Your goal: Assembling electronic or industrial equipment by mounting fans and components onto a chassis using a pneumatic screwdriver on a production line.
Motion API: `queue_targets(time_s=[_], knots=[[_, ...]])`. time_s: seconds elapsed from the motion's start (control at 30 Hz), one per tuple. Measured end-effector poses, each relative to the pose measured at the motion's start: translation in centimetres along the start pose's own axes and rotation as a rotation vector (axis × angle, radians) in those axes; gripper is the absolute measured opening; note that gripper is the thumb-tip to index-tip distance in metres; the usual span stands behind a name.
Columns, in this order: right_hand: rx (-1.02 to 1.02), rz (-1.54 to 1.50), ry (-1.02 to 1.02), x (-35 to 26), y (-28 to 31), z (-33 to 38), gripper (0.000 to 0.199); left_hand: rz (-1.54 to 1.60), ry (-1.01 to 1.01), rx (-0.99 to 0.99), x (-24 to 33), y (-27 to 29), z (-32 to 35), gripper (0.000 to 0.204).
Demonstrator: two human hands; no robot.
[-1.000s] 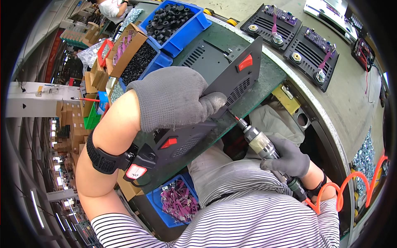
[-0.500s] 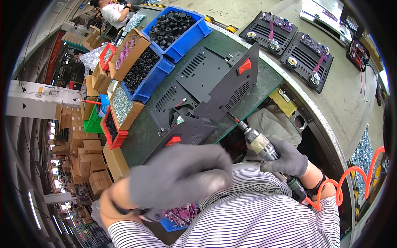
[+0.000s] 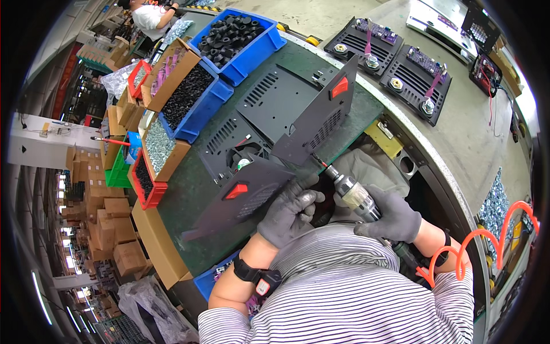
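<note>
Having dropped back from mid-air, left hand (image 3: 289, 209) is now gripping the black metal chassis (image 3: 269, 149) at six o'clock, while right hand (image 3: 389, 217) is clasping the pneumatic screwdriver (image 3: 352, 194) against it.

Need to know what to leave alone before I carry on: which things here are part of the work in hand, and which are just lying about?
In hand:
- left hand, grey-gloved, on the near black metal panel with red switch
- right hand gripping the pneumatic screwdriver
- upright black vented panel at the driver's tip

Lying about:
- blue bin of black rubber parts
- cardboard box of silver screws
- black trays with purple circuit boards
</note>
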State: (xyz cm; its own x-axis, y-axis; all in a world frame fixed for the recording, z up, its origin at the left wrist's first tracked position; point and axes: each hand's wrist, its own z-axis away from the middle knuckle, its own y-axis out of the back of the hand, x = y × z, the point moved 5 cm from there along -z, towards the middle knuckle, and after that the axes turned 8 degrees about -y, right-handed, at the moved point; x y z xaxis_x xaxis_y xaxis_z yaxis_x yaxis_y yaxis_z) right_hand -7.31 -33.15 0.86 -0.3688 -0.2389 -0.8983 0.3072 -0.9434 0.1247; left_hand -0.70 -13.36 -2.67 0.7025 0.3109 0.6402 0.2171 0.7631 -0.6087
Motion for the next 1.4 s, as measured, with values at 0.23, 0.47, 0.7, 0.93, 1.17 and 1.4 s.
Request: queue_targets(time_s=[0.23,0.47,0.7,0.93,1.17,1.4], knots=[[-0.078,0.011,-0.084,1.2,0.5,2.8,0.065,0.072,-0.083,0.029,0.5,-0.4,-1.5,0.024],[-0.277,-0.219,-0.042,0.0,0.3,3.9,0.070,0.003,-0.107,-0.022,0.7,-1.8,-2.3,0.034],[-0.269,-0.192,-0.006,0.3,0.6,3.9,0.070,-0.093,-0.166,0.004,1.2,-3.4,-2.6,0.032],[-0.278,-0.210,0.016,1.2,0.8,3.8,0.071,-0.110,-0.213,0.085,1.3,-4.1,-2.7,0.033],[-0.269,-0.227,0.019,1.1,1.0,3.8,0.067,-0.404,-0.344,0.176,1.9,-4.4,-2.7,0.033],[-0.246,-0.196,0.032,0.2,1.4,3.6,0.065,-0.150,-0.276,0.151,1.6,-5.3,-2.6,0.032]])
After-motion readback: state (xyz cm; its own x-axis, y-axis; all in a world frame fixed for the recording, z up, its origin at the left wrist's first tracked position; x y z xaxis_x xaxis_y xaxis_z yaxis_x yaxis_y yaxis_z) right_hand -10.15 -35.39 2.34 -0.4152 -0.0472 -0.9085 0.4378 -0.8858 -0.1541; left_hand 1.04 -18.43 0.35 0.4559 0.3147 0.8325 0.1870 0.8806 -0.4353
